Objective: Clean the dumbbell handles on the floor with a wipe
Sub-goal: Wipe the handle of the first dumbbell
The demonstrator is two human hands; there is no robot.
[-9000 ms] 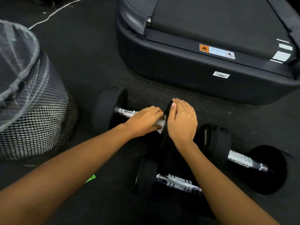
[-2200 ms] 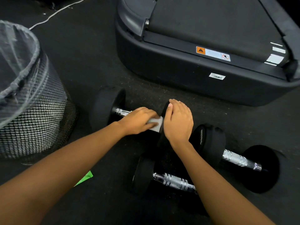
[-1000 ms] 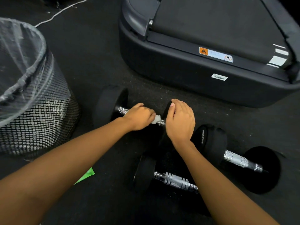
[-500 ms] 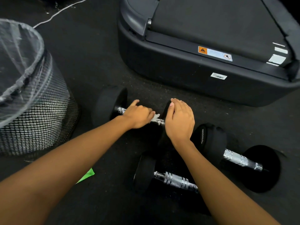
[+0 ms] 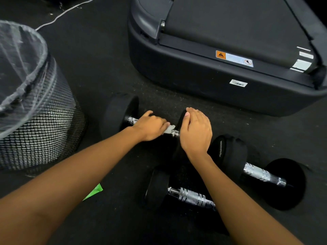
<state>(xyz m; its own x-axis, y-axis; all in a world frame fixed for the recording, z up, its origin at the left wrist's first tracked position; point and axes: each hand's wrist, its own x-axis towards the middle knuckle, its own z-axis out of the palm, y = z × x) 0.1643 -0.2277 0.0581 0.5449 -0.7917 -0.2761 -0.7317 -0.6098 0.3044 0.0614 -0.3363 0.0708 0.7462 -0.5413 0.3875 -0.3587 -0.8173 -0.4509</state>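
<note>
Our left hand (image 5: 150,127) grips the wipe (image 5: 170,129) round the far handle (image 5: 131,119) — right hand (image 5: 195,133) (fingers loose) rests on its weight (image 5: 180,121).

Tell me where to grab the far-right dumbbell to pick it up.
Probably its chrome handle, mid-bar, from above: the dumbbell lies level, the bar is bare, and the wide black heads raise it enough for fingers to wrap under.

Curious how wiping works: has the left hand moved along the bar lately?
Yes. The left hand with the wipe has slid slightly left along the bar, away from the weight under the right hand, baring metal there.
</note>
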